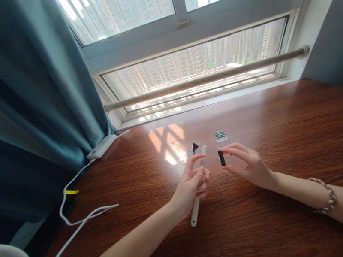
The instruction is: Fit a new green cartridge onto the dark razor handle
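My left hand (pixel 191 186) is closed around a slim razor handle, its index finger stretched forward. The handle's silver neck and black tip (pixel 195 146) stick out beyond the fingers; the grip is hidden in the hand. A long cream strip (pixel 196 211) with a small hole at its near end runs under the same hand; whether the fingers hold it too is unclear. Between thumb and fingertips, my right hand (pixel 252 167) pinches a small black razor cartridge (pixel 222 158), apart from the handle. Just beyond it lies a small clear tray (pixel 221 137) with green-and-dark pieces.
A brown wooden table (pixel 156 235) spans the view, with sunlight patches towards the window (pixel 199 59). At left, a white power strip or adapter (pixel 102 147) sits by the blue curtain (pixel 53 77). Its white cable (pixel 65 206), bearing a yellow tag (pixel 72 192), loops over the left side.
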Demonstrator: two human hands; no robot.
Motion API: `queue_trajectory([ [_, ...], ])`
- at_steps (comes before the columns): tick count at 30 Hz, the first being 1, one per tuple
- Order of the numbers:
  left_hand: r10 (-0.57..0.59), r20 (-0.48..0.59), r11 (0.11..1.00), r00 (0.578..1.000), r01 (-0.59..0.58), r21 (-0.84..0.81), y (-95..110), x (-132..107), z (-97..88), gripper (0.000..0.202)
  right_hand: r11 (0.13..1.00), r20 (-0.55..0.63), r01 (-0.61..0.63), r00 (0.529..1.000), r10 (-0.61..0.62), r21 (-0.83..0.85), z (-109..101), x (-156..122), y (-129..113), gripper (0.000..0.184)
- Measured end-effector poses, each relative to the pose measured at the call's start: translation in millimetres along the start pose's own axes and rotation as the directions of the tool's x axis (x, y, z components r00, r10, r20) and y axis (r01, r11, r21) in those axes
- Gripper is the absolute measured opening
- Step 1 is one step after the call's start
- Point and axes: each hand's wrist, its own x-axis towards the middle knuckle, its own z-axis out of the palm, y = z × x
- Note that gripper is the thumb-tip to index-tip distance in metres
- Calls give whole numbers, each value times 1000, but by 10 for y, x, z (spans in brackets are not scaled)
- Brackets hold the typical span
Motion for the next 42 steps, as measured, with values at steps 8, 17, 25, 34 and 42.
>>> queue_trajectory([
  [8, -20, 145, 999, 989, 14, 43, 22, -23, -58, 12, 956, 99, 212, 976, -196, -201, -40, -14, 247, 49],
  [17, -94, 223, 995, 970, 99, -13, -9, -19, -63, 11, 922, 81, 261, 965, -248, -288, -38, -56, 187, 53],
  [25, -102, 227, 994, 969, 109, -17, -9, -24, -51, 11, 908, 101, 272, 962, -253, -318, -38, -78, 204, 57],
  [34, -129, 235, 991, 963, 120, 53, -26, -23, -59, 13, 983, -22, 70, 997, -75, -172, -33, -22, 161, 43],
  [42, -124, 226, 987, 966, 98, 125, -44, -7, -83, 15, 853, 6, -479, 873, 488, 208, 3, 11, 64, 32],
])
